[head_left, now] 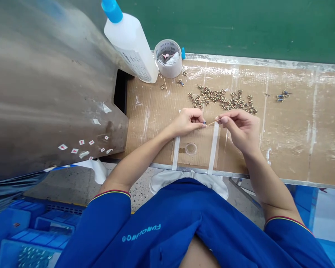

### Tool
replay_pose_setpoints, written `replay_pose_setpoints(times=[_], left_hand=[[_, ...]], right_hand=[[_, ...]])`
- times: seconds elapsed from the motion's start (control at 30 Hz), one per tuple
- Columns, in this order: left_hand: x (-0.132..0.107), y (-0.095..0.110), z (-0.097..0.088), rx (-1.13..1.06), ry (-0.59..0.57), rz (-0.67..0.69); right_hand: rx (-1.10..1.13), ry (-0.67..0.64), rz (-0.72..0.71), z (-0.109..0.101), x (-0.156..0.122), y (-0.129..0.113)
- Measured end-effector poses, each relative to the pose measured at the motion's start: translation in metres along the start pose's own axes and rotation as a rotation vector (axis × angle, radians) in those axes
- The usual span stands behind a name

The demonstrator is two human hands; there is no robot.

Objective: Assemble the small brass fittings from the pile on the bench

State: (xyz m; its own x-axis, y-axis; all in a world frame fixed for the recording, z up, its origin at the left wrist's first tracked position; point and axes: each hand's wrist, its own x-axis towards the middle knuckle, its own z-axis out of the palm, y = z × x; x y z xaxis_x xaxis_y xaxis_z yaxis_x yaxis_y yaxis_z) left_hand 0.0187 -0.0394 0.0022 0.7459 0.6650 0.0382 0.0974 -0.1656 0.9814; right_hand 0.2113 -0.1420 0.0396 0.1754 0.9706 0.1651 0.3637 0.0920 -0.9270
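Note:
My left hand (pixel 187 123) is closed in a pinch above the cardboard-covered table. A small part with a blue end (pixel 204 122) shows between its thumb and fingers; the rest of it is hidden. In my right hand (pixel 241 130), thumb and fingers pinch a thin wooden toothpick (pixel 213 122), whose tip reaches the left fingertips. Just beyond both hands lies a loose pile of small brass-coloured, screw-like metal parts (pixel 226 98). Nearer to me, a small round clear dish (pixel 191 149) rests between two white tape strips.
A white bottle with a blue cap (pixel 131 46) stands at the back left, beside a tape-roll core (pixel 169 69) holding scraps. Another toothpick (pixel 165 85) lies before it. Several blue-marked parts (pixel 281 96) lie at right. A metal panel (pixel 72 82) bounds the left side.

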Motion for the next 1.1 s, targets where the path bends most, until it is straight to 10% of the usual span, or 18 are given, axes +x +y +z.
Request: replay_pose_setpoints(times=[1.1], left_hand=[[-0.0007, -0.0019, 0.0021, -0.024, -0.025, -0.014]], right_hand=[[-0.104, 0.017, -0.010, 0.0044, 0.0008, 0.0096]])
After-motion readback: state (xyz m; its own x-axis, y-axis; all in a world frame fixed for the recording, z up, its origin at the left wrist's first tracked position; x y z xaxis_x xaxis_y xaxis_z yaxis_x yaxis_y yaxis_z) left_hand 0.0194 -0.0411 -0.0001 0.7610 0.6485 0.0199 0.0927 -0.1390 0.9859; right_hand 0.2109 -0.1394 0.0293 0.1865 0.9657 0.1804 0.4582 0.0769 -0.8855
